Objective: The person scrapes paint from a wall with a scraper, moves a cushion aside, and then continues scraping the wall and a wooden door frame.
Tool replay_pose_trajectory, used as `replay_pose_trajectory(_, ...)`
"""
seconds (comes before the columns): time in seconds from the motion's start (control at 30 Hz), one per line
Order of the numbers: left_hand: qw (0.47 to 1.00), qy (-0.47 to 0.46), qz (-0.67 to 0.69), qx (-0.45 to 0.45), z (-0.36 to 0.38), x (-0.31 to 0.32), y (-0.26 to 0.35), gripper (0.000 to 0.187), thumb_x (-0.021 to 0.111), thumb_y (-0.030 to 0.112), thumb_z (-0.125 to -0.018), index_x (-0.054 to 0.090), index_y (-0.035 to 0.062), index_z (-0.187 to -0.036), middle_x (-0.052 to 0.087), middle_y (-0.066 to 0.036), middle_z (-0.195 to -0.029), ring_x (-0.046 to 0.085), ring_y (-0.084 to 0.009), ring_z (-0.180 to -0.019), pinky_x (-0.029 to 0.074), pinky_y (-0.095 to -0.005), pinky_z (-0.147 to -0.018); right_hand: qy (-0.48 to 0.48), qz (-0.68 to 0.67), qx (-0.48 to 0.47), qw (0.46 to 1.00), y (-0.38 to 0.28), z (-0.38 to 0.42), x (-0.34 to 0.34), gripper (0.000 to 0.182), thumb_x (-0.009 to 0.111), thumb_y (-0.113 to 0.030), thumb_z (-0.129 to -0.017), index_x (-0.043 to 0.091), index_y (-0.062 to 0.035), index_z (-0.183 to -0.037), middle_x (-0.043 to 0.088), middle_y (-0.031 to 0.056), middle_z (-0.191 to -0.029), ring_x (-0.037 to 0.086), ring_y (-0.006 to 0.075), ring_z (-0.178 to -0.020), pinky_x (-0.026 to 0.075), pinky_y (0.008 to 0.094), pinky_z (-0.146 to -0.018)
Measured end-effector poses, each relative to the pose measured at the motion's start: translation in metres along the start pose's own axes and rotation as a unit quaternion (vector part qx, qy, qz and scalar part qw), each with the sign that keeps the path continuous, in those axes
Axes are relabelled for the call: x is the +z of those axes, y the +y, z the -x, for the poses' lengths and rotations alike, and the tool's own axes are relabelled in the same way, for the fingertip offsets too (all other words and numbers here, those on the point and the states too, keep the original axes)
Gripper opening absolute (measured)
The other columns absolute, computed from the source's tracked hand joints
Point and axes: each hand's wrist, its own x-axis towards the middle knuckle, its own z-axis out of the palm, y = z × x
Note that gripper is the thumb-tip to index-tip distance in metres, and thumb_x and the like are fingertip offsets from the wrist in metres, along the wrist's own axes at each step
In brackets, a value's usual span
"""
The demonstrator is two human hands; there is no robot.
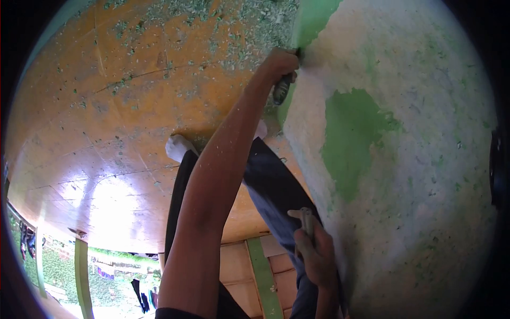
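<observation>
At the base of the wall (419,159), my left hand (280,63) is wrapped round a dark-handled scraper (282,90). Its handle sticks out below the fist, and its dark tip meets the wall near a strip of green paint (313,21). Lower down, close to my right leg, my right hand (317,255) is closed round a greyish tool (306,220) with a narrow upper end. The fingers hide most of this tool, and I cannot tell its kind. Between the two hands, a large ragged patch of green paint (353,138) remains on the whitish wall.
Green and pale paint flakes (260,26) litter the orange floor (69,133), thickest along the wall. My light-coloured foot (180,148) and dark trousers (276,181) stand below my arms. A bright opening (111,276) with hanging clothes shows at lower left.
</observation>
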Motion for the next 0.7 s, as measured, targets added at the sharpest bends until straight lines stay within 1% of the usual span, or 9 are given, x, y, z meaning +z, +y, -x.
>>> replay_pose_trajectory(0.07,1.000,0.002,0.002,-0.002,-0.009,0.001,0.003,0.057,0.056,-0.001,-0.081,0.048,0.0050,-0.137,0.053,-0.004,-0.069,0.050,-0.0123,-0.052,0.046,-0.0278,-0.047,-0.021,0.021,0.010,0.999,-0.003,-0.002,-0.003,0.033,0.050,-0.014,-0.093,0.055,-0.0025,-0.124,0.058,0.0032,-0.080,0.047,0.0058,-0.063,0.042,0.0238,-0.059)
replay_pose_trajectory(0.13,1.000,-0.017,0.006,0.010,0.026,0.008,0.017,0.055,0.057,-0.001,-0.081,0.049,0.0040,-0.135,0.053,-0.004,-0.069,0.049,-0.0122,-0.052,0.045,-0.0276,-0.046,-0.019,0.007,0.012,1.000,-0.001,0.000,-0.004,0.033,0.051,-0.014,-0.094,0.055,-0.0026,-0.124,0.057,0.0028,-0.078,0.047,0.0056,-0.063,0.041,0.0238,-0.059)
replay_pose_trajectory(0.2,1.000,-0.019,0.003,0.013,0.026,0.009,0.023,0.054,0.057,-0.001,-0.082,0.050,0.0040,-0.135,0.053,-0.005,-0.070,0.049,-0.0120,-0.052,0.045,-0.0275,-0.046,-0.011,-0.006,0.018,1.000,0.003,-0.001,-0.001,0.033,0.051,-0.015,-0.094,0.055,-0.0028,-0.124,0.056,0.0025,-0.077,0.047,0.0054,-0.063,0.040,0.0238,-0.058)
replay_pose_trajectory(0.27,1.000,-0.009,0.012,0.015,0.020,0.005,0.016,0.053,0.057,-0.001,-0.082,0.050,0.0040,-0.134,0.054,-0.005,-0.071,0.049,-0.0118,-0.052,0.045,-0.0274,-0.046,-0.016,0.023,-0.048,0.998,0.006,-0.003,0.003,0.033,0.052,-0.015,-0.094,0.055,-0.0030,-0.124,0.054,0.0010,-0.073,0.045,0.0049,-0.062,0.039,0.0237,-0.057)
replay_pose_trajectory(0.3,1.000,-0.003,0.015,0.013,-0.002,0.001,0.011,0.053,0.057,0.000,-0.082,0.050,0.0044,-0.135,0.054,-0.005,-0.071,0.049,-0.0117,-0.052,0.045,-0.0272,-0.046,-0.014,0.027,-0.054,0.998,0.004,-0.003,0.002,0.033,0.052,-0.015,-0.094,0.055,-0.0030,-0.124,0.054,0.0010,-0.073,0.045,0.0049,-0.062,0.039,0.0237,-0.057)
replay_pose_trajectory(0.37,1.000,0.004,0.016,0.016,-0.005,0.000,0.019,0.053,0.057,0.000,-0.083,0.050,0.0048,-0.135,0.054,-0.005,-0.072,0.049,-0.0116,-0.052,0.045,-0.0269,-0.046,-0.026,0.014,-0.004,1.000,0.000,-0.003,0.000,0.032,0.051,-0.014,-0.094,0.054,-0.0029,-0.124,0.056,0.0018,-0.076,0.045,0.0045,-0.063,0.039,0.0230,-0.058)
replay_pose_trajectory(0.47,0.999,-0.033,-0.011,0.021,0.024,0.006,0.036,0.054,0.056,0.000,-0.083,0.048,0.0031,-0.136,0.054,-0.005,-0.073,0.049,-0.0115,-0.053,0.045,-0.0267,-0.047,-0.029,0.000,0.004,1.000,0.001,-0.002,-0.002,0.033,0.052,-0.014,-0.094,0.054,-0.0028,-0.124,0.056,0.0020,-0.078,0.045,0.0046,-0.064,0.039,0.0230,-0.059)
replay_pose_trajectory(0.6,1.000,-0.003,-0.001,0.024,0.003,0.000,0.042,0.054,0.056,-0.001,-0.082,0.049,0.0033,-0.135,0.055,-0.005,-0.073,0.049,-0.0110,-0.053,0.045,-0.0266,-0.046,-0.017,0.015,-0.042,0.999,0.003,-0.004,0.002,0.032,0.051,-0.014,-0.094,0.055,-0.0033,-0.124,0.056,0.0014,-0.078,0.043,0.0046,-0.063,0.038,0.0227,-0.059)
replay_pose_trajectory(0.7,0.999,-0.012,-0.042,0.018,0.007,0.001,0.052,0.054,0.056,-0.001,-0.083,0.049,0.0028,-0.135,0.053,-0.004,-0.073,0.049,-0.0104,-0.053,0.045,-0.0262,-0.046,-0.015,-0.010,0.007,1.000,-0.004,-0.006,-0.001,0.032,0.051,-0.014,-0.094,0.055,-0.0033,-0.124,0.054,0.0003,-0.076,0.042,0.0045,-0.063,0.038,0.0224,-0.059)
